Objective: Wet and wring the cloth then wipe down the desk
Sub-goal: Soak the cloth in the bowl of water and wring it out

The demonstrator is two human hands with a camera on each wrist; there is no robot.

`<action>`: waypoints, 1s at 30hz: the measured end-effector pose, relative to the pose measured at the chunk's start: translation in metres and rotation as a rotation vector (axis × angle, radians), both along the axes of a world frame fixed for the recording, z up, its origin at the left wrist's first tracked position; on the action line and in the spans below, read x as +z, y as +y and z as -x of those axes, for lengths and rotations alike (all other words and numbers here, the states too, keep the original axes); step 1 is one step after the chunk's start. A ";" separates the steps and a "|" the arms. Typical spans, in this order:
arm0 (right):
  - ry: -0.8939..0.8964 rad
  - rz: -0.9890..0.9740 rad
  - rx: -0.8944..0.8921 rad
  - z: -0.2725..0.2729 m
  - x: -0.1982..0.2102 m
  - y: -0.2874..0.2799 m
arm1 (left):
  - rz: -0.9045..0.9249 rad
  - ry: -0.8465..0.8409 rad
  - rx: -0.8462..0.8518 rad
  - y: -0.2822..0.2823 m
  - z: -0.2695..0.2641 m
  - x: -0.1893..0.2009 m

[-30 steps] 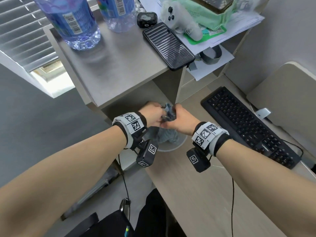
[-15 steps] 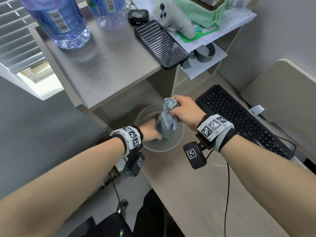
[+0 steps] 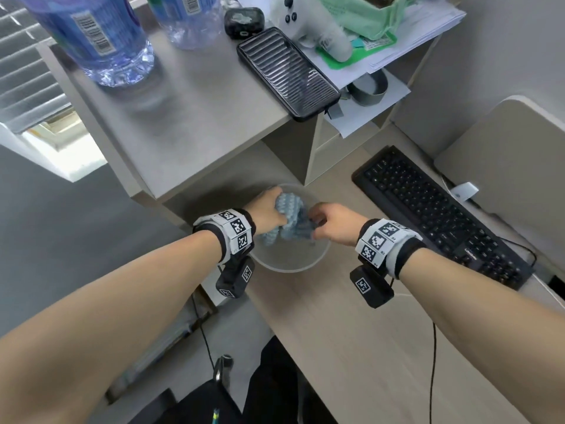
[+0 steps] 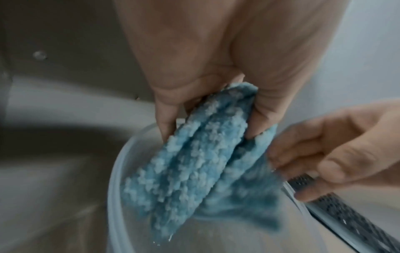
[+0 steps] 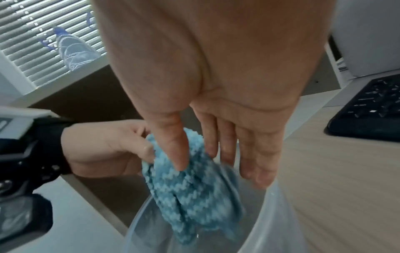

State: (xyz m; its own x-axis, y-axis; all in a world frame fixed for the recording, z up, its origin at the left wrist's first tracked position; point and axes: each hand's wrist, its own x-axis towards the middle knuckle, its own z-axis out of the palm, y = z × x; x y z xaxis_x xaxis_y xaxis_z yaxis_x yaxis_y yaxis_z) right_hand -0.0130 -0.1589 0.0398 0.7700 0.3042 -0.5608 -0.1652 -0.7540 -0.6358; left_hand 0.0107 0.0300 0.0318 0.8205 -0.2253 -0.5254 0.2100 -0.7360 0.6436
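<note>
A: Pinching the cloth (image 4: pixel 194 164) top — left hand (image 3: pixel 269 209) clamps the bunched folds, right hand (image 5: pixel 227 137) fingers only loosely on it, over the bowl (image 3: pixel 318 258).
B: Handling?
A: Soft, soggy, likely drippy; grab both ends, twist.

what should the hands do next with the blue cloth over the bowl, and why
Probably close the right hand round the cloth and twist against the left hand, over the bowl. The left hand grips the bunched top, the right's fingers lie only loosely on it, and its lower end hangs in the bowl.
</note>
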 end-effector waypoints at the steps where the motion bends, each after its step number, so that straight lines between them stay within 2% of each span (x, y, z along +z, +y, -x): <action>1: 0.004 -0.044 -0.013 0.000 -0.001 0.004 | -0.015 -0.009 -0.042 -0.001 0.001 0.005; 5: -0.060 -0.221 -0.056 -0.003 0.001 0.022 | -0.047 -0.071 -0.175 -0.009 0.008 0.020; 7: -0.073 -0.278 -0.100 -0.004 -0.004 0.030 | -0.002 -0.091 -0.135 -0.009 0.010 0.019; 11: 0.060 -0.412 -0.382 -0.004 -0.003 0.032 | 0.149 -0.102 0.024 0.002 0.014 0.006; 13: 0.126 -0.509 -0.464 -0.003 -0.004 0.029 | 0.187 -0.047 0.064 0.006 0.019 -0.002; 18: 0.158 -0.636 -0.546 -0.007 -0.001 0.025 | 0.378 0.135 0.090 0.004 0.028 -0.023; 24: 0.293 -0.812 -0.650 -0.016 0.000 0.014 | 0.485 0.318 0.285 -0.003 0.030 -0.039; 26: 0.347 -0.852 -0.713 -0.018 -0.006 0.009 | 0.536 0.398 0.402 -0.003 0.029 -0.043; 28: 0.346 -0.789 -0.727 -0.017 -0.013 0.005 | 0.634 0.469 0.538 -0.001 0.028 -0.045; 30: 0.202 -0.505 -0.583 -0.013 -0.019 0.004 | 0.740 0.529 0.666 0.000 0.025 -0.043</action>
